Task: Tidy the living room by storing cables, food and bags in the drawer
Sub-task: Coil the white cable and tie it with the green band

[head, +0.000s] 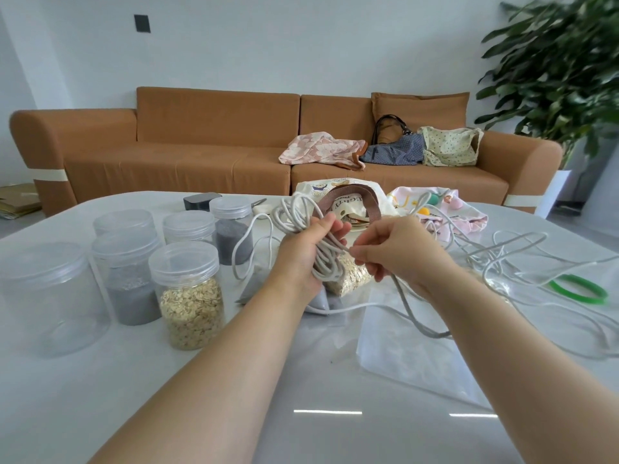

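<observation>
My left hand [306, 254] grips a coiled bundle of white cable [294, 212] above the middle of the white table [234, 413]. Just to its right, my right hand [398, 252] pinches a strand of the same cable; the loose end trails off across the table's right side [502, 249]. Under my hands lie a clear pouch of oats [350, 274] and a grey pouch [320, 301]. Behind them stand a cream tote bag with brown handles [348, 199] and a pink patterned bag [449, 209]. No drawer is in view.
Several clear lidded jars [191, 296] of oats and grey powder stand at the left. A flat clear plastic bag [412, 356] and a green ring [579, 289] lie at the right. Behind, a brown sofa [201, 152] holds three fabric bags [385, 149]; a plant [562, 68] stands far right.
</observation>
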The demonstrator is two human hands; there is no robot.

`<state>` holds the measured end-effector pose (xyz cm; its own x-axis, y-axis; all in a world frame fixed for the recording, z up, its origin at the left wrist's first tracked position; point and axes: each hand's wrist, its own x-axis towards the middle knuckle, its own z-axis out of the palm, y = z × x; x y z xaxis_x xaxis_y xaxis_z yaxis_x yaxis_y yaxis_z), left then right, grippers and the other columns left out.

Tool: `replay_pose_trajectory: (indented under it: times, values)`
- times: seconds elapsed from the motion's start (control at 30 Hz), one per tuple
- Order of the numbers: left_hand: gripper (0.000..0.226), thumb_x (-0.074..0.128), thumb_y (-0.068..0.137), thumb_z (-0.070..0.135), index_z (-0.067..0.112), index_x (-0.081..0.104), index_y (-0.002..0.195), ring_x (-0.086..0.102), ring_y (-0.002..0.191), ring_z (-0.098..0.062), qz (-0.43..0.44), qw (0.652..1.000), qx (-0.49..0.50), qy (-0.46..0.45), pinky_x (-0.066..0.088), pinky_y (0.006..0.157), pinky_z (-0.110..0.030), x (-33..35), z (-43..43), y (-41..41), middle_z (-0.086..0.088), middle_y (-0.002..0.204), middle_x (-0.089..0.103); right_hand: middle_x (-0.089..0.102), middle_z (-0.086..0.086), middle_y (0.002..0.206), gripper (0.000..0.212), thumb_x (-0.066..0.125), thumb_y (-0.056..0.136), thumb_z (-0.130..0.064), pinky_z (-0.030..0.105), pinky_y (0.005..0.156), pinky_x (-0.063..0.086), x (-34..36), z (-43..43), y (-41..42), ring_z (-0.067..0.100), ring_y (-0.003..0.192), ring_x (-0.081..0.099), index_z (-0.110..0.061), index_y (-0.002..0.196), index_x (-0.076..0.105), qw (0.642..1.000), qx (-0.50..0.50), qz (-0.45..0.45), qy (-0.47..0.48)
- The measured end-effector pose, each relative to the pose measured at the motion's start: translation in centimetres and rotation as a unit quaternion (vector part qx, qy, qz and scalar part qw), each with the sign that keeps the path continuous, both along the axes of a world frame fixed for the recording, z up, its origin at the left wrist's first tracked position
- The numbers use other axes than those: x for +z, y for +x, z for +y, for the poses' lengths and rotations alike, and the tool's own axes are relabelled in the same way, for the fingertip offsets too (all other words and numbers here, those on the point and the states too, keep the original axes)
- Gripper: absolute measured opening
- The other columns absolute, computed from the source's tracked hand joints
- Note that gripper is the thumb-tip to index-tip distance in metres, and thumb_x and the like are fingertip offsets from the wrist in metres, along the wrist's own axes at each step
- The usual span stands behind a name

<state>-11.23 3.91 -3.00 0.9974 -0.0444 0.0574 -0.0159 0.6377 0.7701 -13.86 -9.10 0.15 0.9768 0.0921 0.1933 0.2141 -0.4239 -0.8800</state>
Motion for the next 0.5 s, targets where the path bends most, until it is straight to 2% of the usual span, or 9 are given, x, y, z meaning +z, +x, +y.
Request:
replay_pose_trajectory:
  times: [0.07,0.13,0.2,0.27,0.4,0.5]
  values:
    - [0.027,0.053,0.094,0.012,0.007,0.054,0.068,0.067,0.06,-0.008,0.014,0.999,-0.001,-0.036,0.054,0.071,-0.027,0.3,0.1,-0.1,0.002,0.055,0.061,0.057,0.006,0.048,0.017,0.073,0.078,-0.003,0.018,0.035,0.036,-0.2,-0.2,0.0,0.01,0.032,0.043,-0.003,0.066,0.06,0.999,0.015,0.034,0.008]
    - [0.023,0.052,0.095,0.014,0.009,0.053,0.072,0.065,0.054,-0.008,0.027,0.998,-0.008,-0.063,0.056,0.066,-0.027,0.8,0.3,-0.3,0.003,0.051,0.055,0.057,0.007,0.052,0.015,0.071,0.079,-0.002,0.02,0.037,0.035,-0.3,-0.3,0.1,0.011,0.035,0.041,-0.005,0.071,0.06,0.996,0.04,0.079,0.021]
    - [0.014,0.05,0.096,0.015,0.011,0.058,0.085,0.06,0.049,-0.008,0.033,0.995,-0.019,-0.092,0.057,0.061,-0.026,1.4,0.5,-0.6,0.002,0.052,0.049,0.054,0.007,0.057,0.016,0.066,0.08,0.007,0.021,0.04,0.036,-0.4,-0.4,0.4,0.011,0.039,0.039,-0.008,0.075,0.062,0.99,0.063,0.121,0.016]
    - [0.015,0.047,0.097,0.015,0.01,0.06,0.094,0.054,0.05,-0.01,0.026,0.993,-0.032,-0.113,0.058,0.058,-0.025,1.8,1.1,-0.7,-0.001,0.057,0.044,0.052,0.005,0.057,0.022,0.061,0.081,0.01,0.019,0.042,0.036,-0.2,-0.9,0.4,0.011,0.042,0.039,-0.011,0.074,0.066,0.988,0.068,0.132,-0.034]
    - [0.014,0.047,0.097,0.019,0.011,0.057,0.09,0.041,0.039,-0.004,0.029,0.989,-0.049,-0.134,0.05,0.046,-0.018,1.9,2.4,-0.7,0.007,0.041,0.039,0.048,-0.007,0.033,0.027,0.071,0.082,-0.017,0.013,0.035,0.03,1.0,-1.9,0.2,0.006,0.029,0.035,-0.013,0.056,0.063,0.988,-0.031,0.027,-0.15]
    - [0.016,0.045,0.099,0.019,0.012,0.053,0.086,0.034,0.033,-0.003,0.033,0.993,-0.052,-0.105,0.037,0.038,-0.012,1.9,2.9,-0.5,0.008,0.039,0.034,0.05,-0.007,0.038,0.029,0.076,0.076,-0.027,0.016,0.039,0.034,1.4,-2.0,0.3,0.005,0.034,0.039,-0.012,0.055,0.063,0.978,-0.055,-0.031,-0.198]
